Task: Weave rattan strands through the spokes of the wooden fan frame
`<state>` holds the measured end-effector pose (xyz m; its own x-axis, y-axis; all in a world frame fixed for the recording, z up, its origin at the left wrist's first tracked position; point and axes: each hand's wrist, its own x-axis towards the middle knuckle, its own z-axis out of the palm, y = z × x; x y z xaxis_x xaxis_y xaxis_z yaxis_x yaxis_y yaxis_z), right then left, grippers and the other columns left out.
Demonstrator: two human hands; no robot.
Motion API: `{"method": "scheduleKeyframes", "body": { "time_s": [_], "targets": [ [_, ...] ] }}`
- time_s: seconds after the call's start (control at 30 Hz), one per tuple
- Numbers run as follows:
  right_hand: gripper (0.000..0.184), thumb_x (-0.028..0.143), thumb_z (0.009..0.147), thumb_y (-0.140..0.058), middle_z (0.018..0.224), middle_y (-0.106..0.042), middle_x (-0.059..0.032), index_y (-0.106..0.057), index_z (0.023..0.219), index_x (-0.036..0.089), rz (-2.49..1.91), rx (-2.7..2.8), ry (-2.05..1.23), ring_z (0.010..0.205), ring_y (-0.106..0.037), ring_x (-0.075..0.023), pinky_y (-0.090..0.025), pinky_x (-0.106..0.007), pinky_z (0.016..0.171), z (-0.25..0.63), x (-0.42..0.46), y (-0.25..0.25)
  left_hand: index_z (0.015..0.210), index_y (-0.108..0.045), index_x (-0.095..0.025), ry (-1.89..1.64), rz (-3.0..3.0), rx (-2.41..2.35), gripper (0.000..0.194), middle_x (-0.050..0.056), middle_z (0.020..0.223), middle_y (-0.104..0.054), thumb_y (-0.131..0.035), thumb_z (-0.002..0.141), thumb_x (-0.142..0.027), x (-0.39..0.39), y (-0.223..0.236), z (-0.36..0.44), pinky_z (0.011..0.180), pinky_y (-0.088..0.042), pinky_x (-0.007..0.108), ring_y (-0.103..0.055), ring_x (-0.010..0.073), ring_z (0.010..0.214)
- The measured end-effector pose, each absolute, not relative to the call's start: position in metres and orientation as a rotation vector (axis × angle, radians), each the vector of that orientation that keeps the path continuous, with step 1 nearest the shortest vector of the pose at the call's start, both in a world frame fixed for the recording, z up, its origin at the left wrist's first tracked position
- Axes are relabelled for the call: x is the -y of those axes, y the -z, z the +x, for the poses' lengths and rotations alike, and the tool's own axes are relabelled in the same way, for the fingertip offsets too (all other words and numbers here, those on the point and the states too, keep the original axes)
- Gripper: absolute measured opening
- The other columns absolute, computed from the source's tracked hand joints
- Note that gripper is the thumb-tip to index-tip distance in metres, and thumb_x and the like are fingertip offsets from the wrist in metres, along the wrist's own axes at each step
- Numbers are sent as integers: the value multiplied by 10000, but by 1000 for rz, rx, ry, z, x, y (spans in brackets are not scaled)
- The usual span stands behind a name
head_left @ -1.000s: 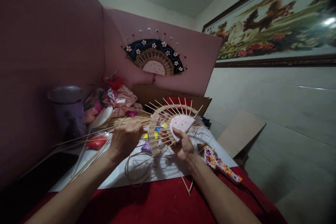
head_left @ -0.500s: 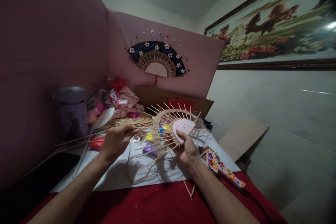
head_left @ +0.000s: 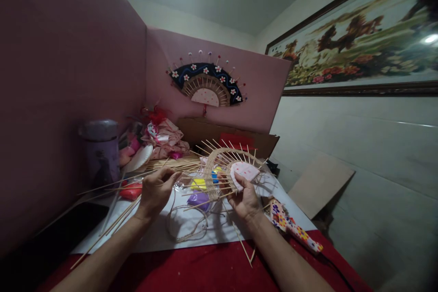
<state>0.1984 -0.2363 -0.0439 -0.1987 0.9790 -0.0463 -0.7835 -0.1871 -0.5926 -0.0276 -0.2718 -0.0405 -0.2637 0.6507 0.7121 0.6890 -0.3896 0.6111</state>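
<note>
My right hand (head_left: 244,198) grips a half-woven fan by its pale pink dotted half-round centre (head_left: 244,172), thumb on the front. Thin wooden sticks fan out from that centre, with a band of woven twine (head_left: 211,171) running across them. To the left, my left hand (head_left: 158,191) is closed in a pinch near the stick tips, and a strand of twine (head_left: 169,219) hangs from its fingers. The twine lies in loose loops on the white sheet beneath the fan. What exactly sits between the left fingertips is partly hidden.
A flower-patterned glue gun (head_left: 294,226) with a cord lies right. Colored packets, including a purple one (head_left: 198,200), lie behind the fan. Loose sticks (head_left: 102,235), a dark phone-like slab (head_left: 73,223) and a purple tumbler (head_left: 101,155) are left. A finished fan (head_left: 205,83) hangs behind.
The view has shifted slightly, so things sit lower in the picture. My left hand stays pinched beside the fan, its wrist turned a little. My right hand keeps its hold on the fan.
</note>
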Motion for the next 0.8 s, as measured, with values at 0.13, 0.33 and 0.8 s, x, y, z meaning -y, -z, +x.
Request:
{"method": "scheduleKeyframes", "body": {
  "time_s": [0.13,0.33,0.8],
  "targets": [
    [184,171,769,-485,747,-696,-121,-630,829,74,-470,586,-1752,690,-664,-207,-552,-324,623,198,238,44,575,-569,-167,1957,-1951,1789,257,-27,491,-515,-594,705,-387,269,43,-23,492,-336,216,-464,113,491],
    [196,194,769,-500,768,-697,-132,-633,832,64,-411,663,-1844,717,-665,-224,-544,-358,656,198,241,46,530,-541,-148,2456,-2076,1851,288,-58,420,-443,-669,614,-392,266,46,-9,417,-282,196,-377,76,409],
    [248,230,783,-488,775,-696,-144,-631,851,39,-409,737,-1874,701,-661,-205,-537,-316,647,195,245,43,744,-702,-123,2723,-2379,1891,322,43,570,-637,-742,516,-348,273,46,10,407,-360,215,-471,92,421]
  ]
}}
